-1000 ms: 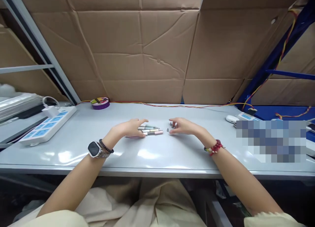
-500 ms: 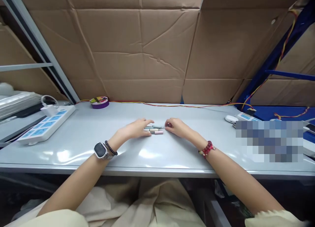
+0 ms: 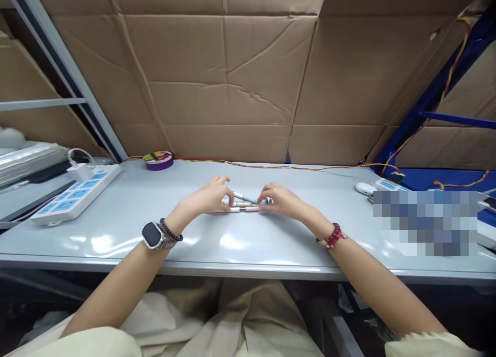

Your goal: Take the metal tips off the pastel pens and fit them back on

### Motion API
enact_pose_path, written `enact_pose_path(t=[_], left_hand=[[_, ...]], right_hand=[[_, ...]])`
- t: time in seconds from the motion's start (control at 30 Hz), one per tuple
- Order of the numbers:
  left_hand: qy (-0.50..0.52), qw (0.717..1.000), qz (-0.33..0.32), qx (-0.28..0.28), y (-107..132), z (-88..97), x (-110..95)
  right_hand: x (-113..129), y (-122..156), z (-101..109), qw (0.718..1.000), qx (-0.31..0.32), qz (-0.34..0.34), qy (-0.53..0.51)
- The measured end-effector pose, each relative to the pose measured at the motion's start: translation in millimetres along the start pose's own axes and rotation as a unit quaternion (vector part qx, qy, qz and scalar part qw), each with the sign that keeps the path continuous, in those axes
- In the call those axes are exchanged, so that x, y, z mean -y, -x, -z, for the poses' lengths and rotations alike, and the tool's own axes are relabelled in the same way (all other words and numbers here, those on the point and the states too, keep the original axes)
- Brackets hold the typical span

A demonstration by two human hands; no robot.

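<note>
Several slim pens lie close together on the table between my hands. The nearest is a pink pen (image 3: 251,209); behind it is a pale cream pen (image 3: 243,204), and a grey-blue pen (image 3: 245,197) slants across at the back. My left hand (image 3: 212,197) has its thumb and forefinger curled around the left ends of the pens. From the other side, my right hand (image 3: 281,199) closes thumb and fingers on their right ends. Fingers cover the pen ends, so which pen each hand grips is partly hidden.
A white power strip (image 3: 77,194) with a plugged-in charger lies at the left. A purple tape roll (image 3: 158,160) stands at the back, beside thin red and yellow wires (image 3: 248,165). On the right are a white mouse (image 3: 365,188) and a blurred patch. Cardboard (image 3: 213,78) walls the back.
My left hand has drawn its fingers in around the pens' left ends. My right hand has moved slightly left onto their right ends. The grey-blue pen now lies more slanted.
</note>
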State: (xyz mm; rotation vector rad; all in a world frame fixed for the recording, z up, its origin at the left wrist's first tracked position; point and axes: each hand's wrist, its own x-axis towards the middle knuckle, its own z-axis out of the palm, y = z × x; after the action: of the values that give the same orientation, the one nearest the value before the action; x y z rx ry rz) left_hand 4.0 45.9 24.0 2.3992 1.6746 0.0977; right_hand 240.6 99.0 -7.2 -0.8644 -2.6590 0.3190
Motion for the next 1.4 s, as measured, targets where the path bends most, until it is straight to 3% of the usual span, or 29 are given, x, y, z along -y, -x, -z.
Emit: enact_pose_path(t=[0.2, 0.4, 0.57, 0.83, 1.2, 1.4], left_hand=[[0.003, 1.0, -0.018, 0.006, -2, -5.9, -2], [0.043, 0.997, -0.057, 0.004, -2, -9.2, -2], [0.101, 0.987, -0.067, -0.107, -4, -3.1, -13], [0.168, 0.965, -0.051, -0.197, -13, -6.6, -16], [0.098, 0.965, 0.02, -0.242, -13, -9.4, -10], [0.037, 0.97, 0.043, -0.238, -13, -11.3, -9]], right_hand=[[10, -3, -19, 0.999, -0.016, 0.037, -0.004], [12, -3, -7, 0.998, -0.039, 0.032, -0.027], [-2, -1, 13, 0.996, -0.083, -0.038, -0.008], [-4, -1, 3, 0.996, -0.013, -0.077, 0.046], [-4, -3, -6, 0.995, -0.009, -0.09, 0.046], [-5, -3, -1, 0.993, -0.074, -0.088, -0.041]])
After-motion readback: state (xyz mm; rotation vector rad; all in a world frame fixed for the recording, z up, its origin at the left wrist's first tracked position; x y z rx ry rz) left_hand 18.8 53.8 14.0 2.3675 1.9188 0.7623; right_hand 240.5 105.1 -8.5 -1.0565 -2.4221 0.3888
